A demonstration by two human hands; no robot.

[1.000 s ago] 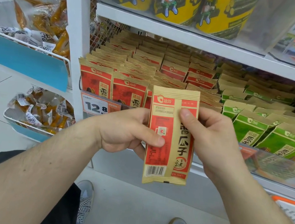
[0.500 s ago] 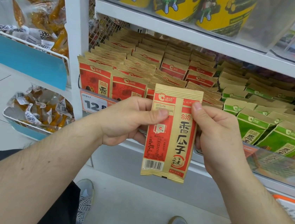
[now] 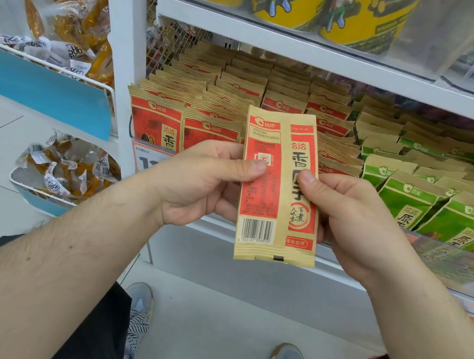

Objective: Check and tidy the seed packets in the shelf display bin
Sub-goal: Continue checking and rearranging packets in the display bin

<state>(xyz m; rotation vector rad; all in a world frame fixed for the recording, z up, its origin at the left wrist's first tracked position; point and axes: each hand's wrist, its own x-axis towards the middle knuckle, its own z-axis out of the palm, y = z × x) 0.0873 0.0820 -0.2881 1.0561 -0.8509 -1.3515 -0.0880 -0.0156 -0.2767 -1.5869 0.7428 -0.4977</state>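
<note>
I hold one red and tan seed packet [image 3: 277, 201] upright in front of the shelf, its back with the barcode facing me. My left hand [image 3: 199, 187] pinches its left edge with the thumb on the front. My right hand [image 3: 352, 219] grips its right edge, thumb on the printed face. Behind it the display bin [image 3: 456, 263] with a clear front wall holds rows of red seed packets [image 3: 209, 102] standing upright on the left and green seed packets [image 3: 434, 196] on the right.
A white upright post [image 3: 123, 48] borders the bin on the left. Beyond it hang wire baskets with wrapped snacks [image 3: 65, 168]. Yellow tubs [image 3: 352, 12] stand on the shelf above. My shoes [image 3: 140, 313] are on the floor below.
The packet has stayed between my hands and risen slightly. My right thumb has slid down from the top corner to the middle of the packet's right edge.
</note>
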